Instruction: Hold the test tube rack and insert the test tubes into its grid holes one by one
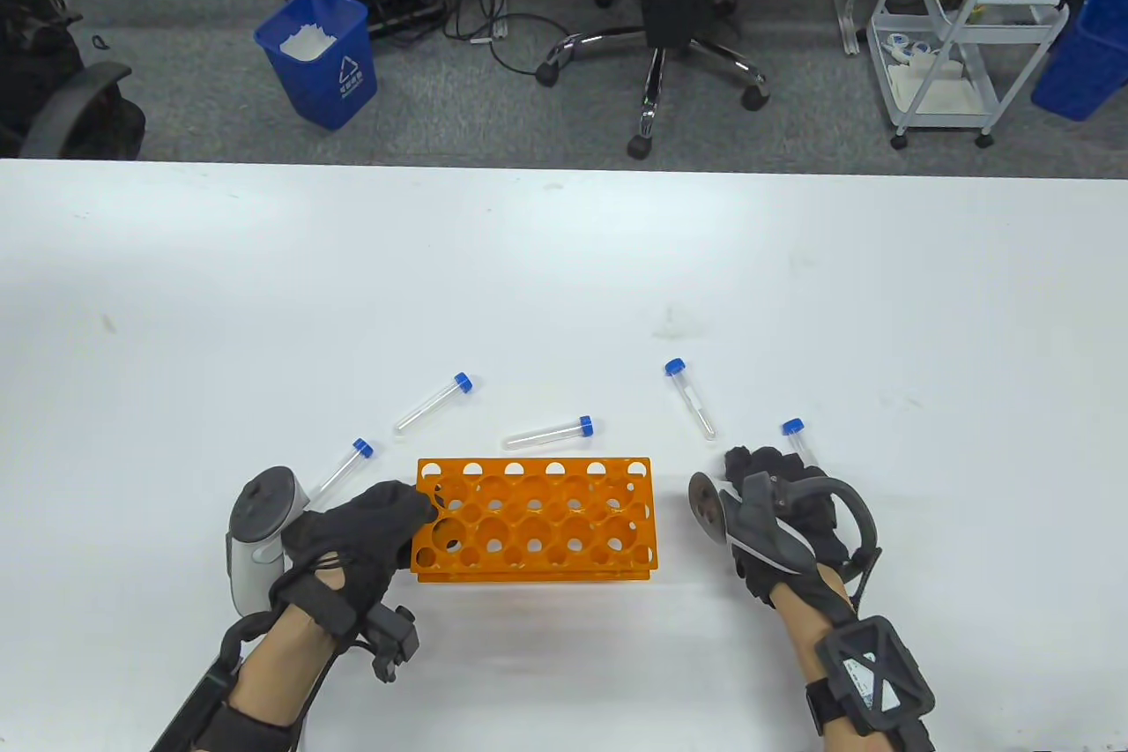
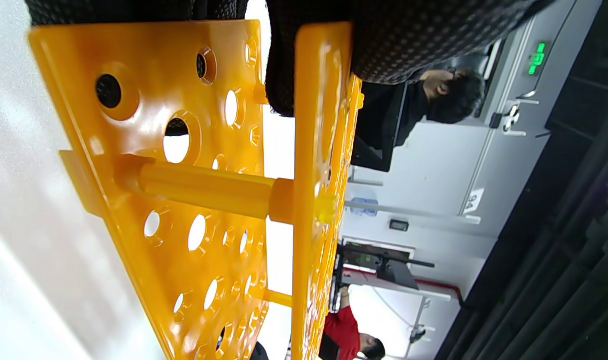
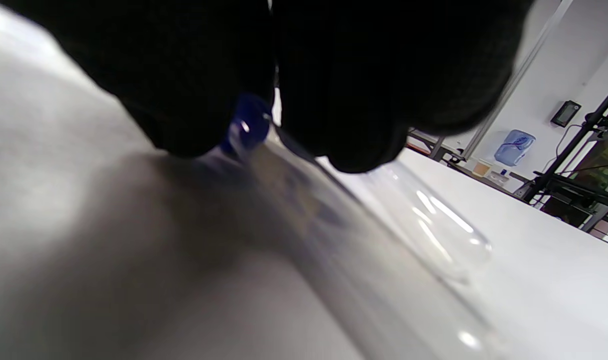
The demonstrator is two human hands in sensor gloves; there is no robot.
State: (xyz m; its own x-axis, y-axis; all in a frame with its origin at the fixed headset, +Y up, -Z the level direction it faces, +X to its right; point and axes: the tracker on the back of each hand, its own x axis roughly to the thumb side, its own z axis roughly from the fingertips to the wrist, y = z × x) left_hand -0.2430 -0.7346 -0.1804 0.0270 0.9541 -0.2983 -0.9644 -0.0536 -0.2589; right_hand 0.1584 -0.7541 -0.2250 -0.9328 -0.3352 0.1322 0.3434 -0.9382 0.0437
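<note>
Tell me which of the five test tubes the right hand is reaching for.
The rightmost test tube, whose blue cap pokes out beyond the right hand; its fingers close over it. The other four lie untouched.

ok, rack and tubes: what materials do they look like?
Orange rack: probably moulded plastic, glossy and slightly translucent; light glows through its plates in the left wrist view. Test tubes, e.g. the middle one: clear, shiny walls with sharp highlights, plastic or glass, can't tell which. Blue caps: opaque, likely plastic.
</note>
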